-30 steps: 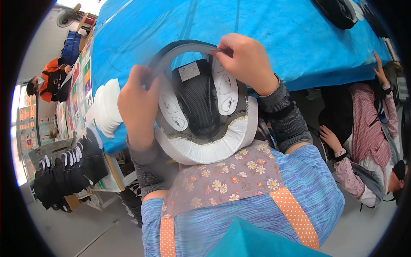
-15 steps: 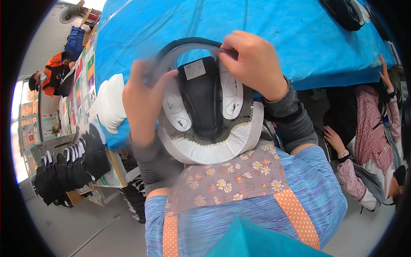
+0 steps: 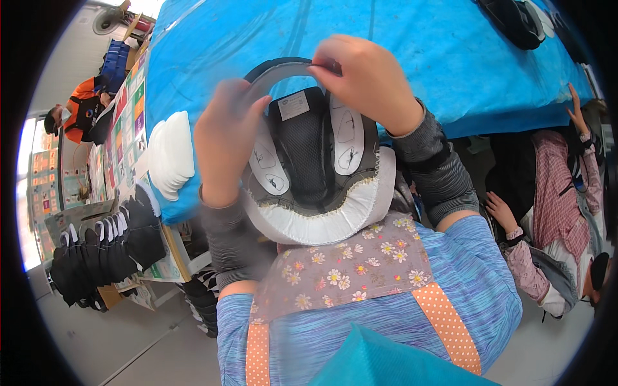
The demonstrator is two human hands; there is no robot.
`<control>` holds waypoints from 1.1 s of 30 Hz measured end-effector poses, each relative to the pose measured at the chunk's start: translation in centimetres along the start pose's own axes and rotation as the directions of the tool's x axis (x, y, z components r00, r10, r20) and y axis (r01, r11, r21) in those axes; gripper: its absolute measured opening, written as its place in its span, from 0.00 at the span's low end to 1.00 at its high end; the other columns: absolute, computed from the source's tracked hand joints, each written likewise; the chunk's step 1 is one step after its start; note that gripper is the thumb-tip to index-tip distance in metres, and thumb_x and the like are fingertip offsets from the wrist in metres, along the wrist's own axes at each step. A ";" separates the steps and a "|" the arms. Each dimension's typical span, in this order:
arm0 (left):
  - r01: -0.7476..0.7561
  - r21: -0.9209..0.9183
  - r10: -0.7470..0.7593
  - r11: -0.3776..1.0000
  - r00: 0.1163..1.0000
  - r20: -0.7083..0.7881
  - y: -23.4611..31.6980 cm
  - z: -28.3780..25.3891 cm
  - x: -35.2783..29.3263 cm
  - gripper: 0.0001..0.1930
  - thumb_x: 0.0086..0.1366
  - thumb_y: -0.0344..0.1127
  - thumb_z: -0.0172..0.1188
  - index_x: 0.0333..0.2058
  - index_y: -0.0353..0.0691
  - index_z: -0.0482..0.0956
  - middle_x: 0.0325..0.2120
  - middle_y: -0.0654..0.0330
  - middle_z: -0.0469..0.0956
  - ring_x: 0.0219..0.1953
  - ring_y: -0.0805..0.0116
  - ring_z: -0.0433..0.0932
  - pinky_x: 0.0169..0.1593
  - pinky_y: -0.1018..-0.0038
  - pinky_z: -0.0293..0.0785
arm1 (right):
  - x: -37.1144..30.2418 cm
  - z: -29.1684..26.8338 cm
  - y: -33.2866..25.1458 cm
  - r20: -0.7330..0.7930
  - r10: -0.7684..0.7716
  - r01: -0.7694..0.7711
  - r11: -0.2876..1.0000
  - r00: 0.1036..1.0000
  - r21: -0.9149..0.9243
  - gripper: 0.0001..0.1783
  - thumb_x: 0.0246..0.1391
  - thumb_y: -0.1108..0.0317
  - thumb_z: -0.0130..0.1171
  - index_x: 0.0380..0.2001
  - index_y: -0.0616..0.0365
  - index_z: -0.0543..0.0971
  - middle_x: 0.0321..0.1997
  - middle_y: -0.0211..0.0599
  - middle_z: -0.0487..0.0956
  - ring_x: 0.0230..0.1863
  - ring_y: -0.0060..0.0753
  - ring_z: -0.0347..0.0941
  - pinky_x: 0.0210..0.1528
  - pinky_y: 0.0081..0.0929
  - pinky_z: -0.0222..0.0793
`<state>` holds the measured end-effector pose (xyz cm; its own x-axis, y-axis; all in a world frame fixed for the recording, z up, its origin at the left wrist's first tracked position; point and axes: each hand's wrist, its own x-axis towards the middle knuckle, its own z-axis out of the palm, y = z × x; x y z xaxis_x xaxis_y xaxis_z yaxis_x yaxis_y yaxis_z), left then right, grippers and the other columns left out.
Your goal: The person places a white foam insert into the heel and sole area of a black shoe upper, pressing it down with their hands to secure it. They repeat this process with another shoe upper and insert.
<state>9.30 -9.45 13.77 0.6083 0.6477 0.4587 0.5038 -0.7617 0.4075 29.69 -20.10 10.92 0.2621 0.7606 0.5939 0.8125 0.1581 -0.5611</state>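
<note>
Upright in front of my chest is what looks like a padded helmet liner (image 3: 301, 145). It has a black mesh centre with a pale label, a white strip (image 3: 346, 132) on each side, and a gathered white padded edge (image 3: 315, 222) resting against my apron. A curved dark and grey band (image 3: 280, 76) arches across its far end. My right hand (image 3: 367, 80) pinches that band between thumb and fingers, right of its middle. At the band's left part my left hand (image 3: 225, 132) is closed on it, its thumb raised and its fingertips smeared by motion.
A blue-covered table (image 3: 438, 71) spreads beyond the liner. White pads (image 3: 170, 154) are stacked at its left edge, and black padded pieces (image 3: 103, 251) stand in a row on a side table. A dark padded piece (image 3: 512, 22) lies at the far right. A person (image 3: 557, 206) sits at right; another (image 3: 80, 112) is far left.
My right hand has shifted left along the band, and my left hand has moved slightly right, so they are closer together. The liner stays in nearly the same place.
</note>
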 end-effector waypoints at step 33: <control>-0.139 -0.276 -0.101 0.951 0.703 -0.704 5.9 -5.1 -0.4 0.16 0.66 0.34 0.59 0.50 0.35 0.75 0.24 0.44 0.78 0.24 0.43 0.78 0.27 0.58 0.73 | 3.2 -0.6 -16.1 -0.472 -0.216 0.128 0.969 0.855 -0.211 0.13 0.65 0.62 0.57 0.35 0.59 0.83 0.24 0.45 0.79 0.22 0.48 0.75 0.23 0.38 0.67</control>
<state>8.93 -14.16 19.99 -0.0555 0.5441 0.8372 0.2252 -0.8100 0.5414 17.78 -20.56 22.16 0.2942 0.3185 0.9011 0.9309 0.1180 -0.3457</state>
